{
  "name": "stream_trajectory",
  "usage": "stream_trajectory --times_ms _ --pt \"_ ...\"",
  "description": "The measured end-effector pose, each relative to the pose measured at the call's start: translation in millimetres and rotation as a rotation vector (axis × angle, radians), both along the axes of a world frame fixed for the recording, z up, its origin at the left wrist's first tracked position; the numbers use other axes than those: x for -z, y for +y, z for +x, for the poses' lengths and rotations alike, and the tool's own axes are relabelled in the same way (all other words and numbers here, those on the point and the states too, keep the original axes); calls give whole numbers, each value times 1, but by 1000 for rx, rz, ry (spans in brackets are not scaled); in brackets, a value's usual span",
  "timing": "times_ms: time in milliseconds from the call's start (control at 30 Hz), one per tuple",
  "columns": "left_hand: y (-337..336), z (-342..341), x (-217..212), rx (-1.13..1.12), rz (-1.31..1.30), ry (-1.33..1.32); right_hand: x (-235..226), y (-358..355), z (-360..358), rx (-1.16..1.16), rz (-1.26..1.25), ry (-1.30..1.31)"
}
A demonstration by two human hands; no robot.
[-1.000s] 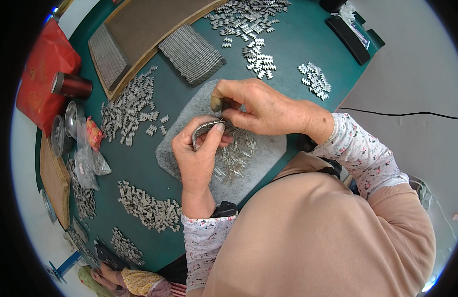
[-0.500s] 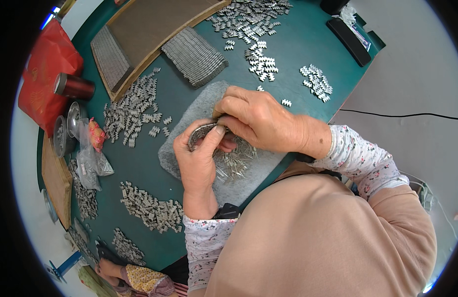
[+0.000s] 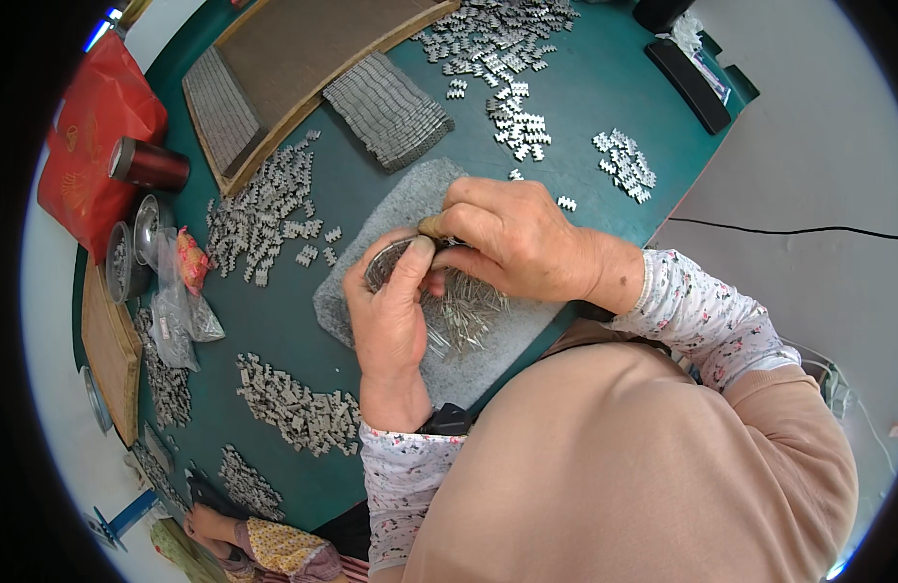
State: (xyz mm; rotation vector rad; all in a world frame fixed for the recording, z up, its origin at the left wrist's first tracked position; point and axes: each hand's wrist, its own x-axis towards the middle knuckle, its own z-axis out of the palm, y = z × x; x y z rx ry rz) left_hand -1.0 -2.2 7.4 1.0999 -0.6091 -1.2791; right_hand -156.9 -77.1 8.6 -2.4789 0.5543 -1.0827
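My left hand (image 3: 389, 316) is closed around a curved metal link band (image 3: 379, 264), its thumb pressed along the inner side. At the band's far end, my right hand (image 3: 526, 238) has thumb and forefinger pinched together. A tan cover shows on one right fingertip; whatever small piece lies between those fingers is hidden. Both hands are above a grey felt mat (image 3: 334, 303). Just under them a heap of thin metal pins (image 3: 468, 316) lies on the mat.
Loose toothed metal links lie in heaps left (image 3: 264, 219), near left (image 3: 298, 408) and far (image 3: 517, 121). A stack of linked strips (image 3: 386, 112) sits by a wooden tray (image 3: 303, 121). A dark red cup (image 3: 150, 165) and red bag (image 3: 89, 146) stand left. Another person's hand (image 3: 211, 525) shows lower left.
My right fingers have shifted slightly at the band's end, and more of the tan fingertip cover shows. The left thumb has moved a little left. The whole view has shifted slightly.
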Motion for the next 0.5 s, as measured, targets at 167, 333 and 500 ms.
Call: stream_trajectory --times_ms 167,333,500 --pt "3 3 -6 68 -23 55 -4 -2 0 -31 278 -147" --pt "2 7 -7 114 -70 143 -6 -2 2 -30 345 -168" --pt "2 9 -6 121 -62 224 -2 0 5 -17 371 -182"
